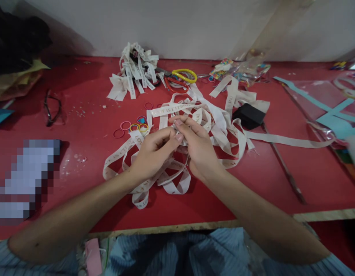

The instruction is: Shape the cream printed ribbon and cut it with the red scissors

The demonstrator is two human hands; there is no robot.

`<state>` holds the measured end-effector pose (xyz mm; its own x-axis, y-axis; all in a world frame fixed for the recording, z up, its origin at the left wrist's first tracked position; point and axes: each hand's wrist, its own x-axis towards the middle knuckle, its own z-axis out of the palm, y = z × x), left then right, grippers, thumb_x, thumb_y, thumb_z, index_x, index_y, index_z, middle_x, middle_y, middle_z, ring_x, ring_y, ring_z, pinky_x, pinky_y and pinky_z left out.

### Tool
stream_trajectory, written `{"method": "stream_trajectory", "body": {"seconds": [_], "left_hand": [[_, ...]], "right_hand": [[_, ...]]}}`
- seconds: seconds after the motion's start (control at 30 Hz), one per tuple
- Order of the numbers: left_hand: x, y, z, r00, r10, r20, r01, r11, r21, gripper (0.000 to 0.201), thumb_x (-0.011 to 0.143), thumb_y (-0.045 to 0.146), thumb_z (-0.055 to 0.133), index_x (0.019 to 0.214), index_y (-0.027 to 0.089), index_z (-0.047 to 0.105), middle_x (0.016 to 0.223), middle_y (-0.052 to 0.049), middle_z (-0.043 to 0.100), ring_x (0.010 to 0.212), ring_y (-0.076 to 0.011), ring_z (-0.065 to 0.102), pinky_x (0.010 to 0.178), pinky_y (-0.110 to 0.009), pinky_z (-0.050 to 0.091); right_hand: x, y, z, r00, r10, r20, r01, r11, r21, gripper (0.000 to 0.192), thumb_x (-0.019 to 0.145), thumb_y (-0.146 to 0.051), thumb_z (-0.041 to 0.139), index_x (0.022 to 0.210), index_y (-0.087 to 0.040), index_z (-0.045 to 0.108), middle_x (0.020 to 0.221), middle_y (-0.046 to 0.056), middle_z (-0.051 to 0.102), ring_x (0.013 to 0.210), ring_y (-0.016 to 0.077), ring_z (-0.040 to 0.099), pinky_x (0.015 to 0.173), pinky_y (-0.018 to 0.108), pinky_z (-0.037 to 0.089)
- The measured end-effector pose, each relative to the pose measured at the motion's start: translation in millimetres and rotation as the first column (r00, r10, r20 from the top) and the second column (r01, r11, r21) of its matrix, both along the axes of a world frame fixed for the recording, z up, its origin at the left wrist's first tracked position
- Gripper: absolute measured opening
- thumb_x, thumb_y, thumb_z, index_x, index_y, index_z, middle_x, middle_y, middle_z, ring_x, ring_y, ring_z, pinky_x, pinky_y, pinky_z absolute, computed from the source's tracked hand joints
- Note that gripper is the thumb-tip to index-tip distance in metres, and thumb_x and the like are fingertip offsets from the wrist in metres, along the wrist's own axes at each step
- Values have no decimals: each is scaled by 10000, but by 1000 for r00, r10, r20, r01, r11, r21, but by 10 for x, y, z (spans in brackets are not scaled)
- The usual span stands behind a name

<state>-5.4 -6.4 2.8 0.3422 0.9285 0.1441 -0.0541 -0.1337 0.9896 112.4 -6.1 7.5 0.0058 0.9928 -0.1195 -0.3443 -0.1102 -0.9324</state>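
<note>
Blue-striped fabric of the person's clothing [177, 251] fills the near edge at six o'clock, and both bare forearms rise from it toward the middle of the table; the left hand [154, 153] and the right hand [198, 147] meet there, fingertips pinched together on a fold of the long cream printed ribbon [220, 122], which they hold just above the tangle of its own loops lying on the red tabletop [88, 96].

Judging from this, the pinched fold could slip, since the grip is fingertips only and the ribbon looks smooth; the loose loops beneath and at three o'clock of the hands could snag or knot if the strip is pulled, and a trailing length runs toward the black rectangular block [248, 116], which may drag with it.

Outward, small coloured elastic rings [134, 126] lie at ten o'clock of the hands; a heap of finished cream ribbon bows [134, 73] sits at twelve o'clock, with yellow-handled scissors [184, 75] just beside it; black-framed glasses [52, 107] lie well apart at nine o'clock; light blue paper strips [335, 119] lie at three o'clock.

Scuffed red covers the table, speckled with scraps, its pale wooden edge [327, 215] showing near the person; a plain grey-white wall [165, 27] closes the far side.
</note>
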Motion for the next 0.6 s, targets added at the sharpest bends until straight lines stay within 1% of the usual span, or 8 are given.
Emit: {"method": "stream_trajectory", "body": {"seconds": [0.17,0.3,0.6], "left_hand": [[11,2,7,1000,0,-1,0,1000,2,389,914,299,539,575,167,401,516,61,355,458,-54,304,452,-234,263],[11,4,0,1000,-2,12,2,1000,0,394,908,318,547,573,169,404,509,61,361,450,-56,304,443,-234,261],[9,0,-14,1000,-2,15,2,1000,-27,393,886,366,576,583,179,409,487,61,364,429,-62,294,415,-233,252]], "right_hand": [[1,2,-11,1000,-1,21,1,1000,-1,115,857,-313,570,863,-234,654,711,-34,495,645,86,453,592,200,407],[1,0,-6,1000,4,0,-4,1000,1,113,861,-304,568,862,-235,658,734,-34,513,633,78,444,595,198,409],[-2,1,23,1000,9,8,-9,999,-44,122,845,-339,579,867,-234,638,716,-34,517,626,87,469,561,202,406]]}}
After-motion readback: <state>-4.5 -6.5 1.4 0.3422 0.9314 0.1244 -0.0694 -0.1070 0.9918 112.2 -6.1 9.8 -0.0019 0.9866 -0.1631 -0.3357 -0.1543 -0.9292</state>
